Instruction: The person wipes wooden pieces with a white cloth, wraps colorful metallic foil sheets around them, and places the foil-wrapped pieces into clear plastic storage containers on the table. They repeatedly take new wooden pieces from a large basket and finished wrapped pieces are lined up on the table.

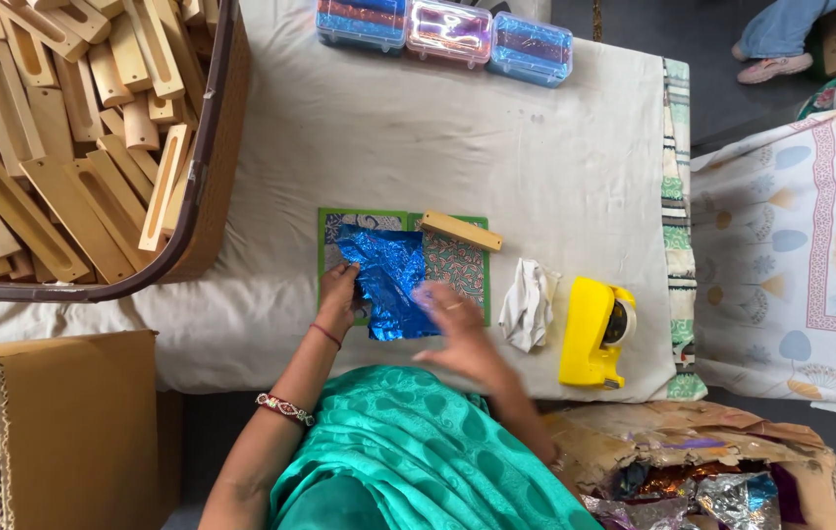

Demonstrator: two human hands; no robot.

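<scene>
Both hands flat on a crinkled sheet of shiny blue foil, neither one closed around it.

Left hand presses open-fingered on the sheet's left edge; right hand, blurred, lies with spread fingers over the lower right corner. The blue foil rests on a green-bordered rectangular patterned mat at the near middle of a table covered in off-white cloth. A short flat wooden block lies tilted on the mat's upper right corner, just beside the foil. To the right of the mat sit a crumpled white rag and, beyond it, a yellow plastic tape dispenser. A large basket heaped with slotted wooden pieces stands at the upper left. Three clear plastic boxes line the far table edge. An open cardboard carton of foil scraps sits at the lower right.
</scene>
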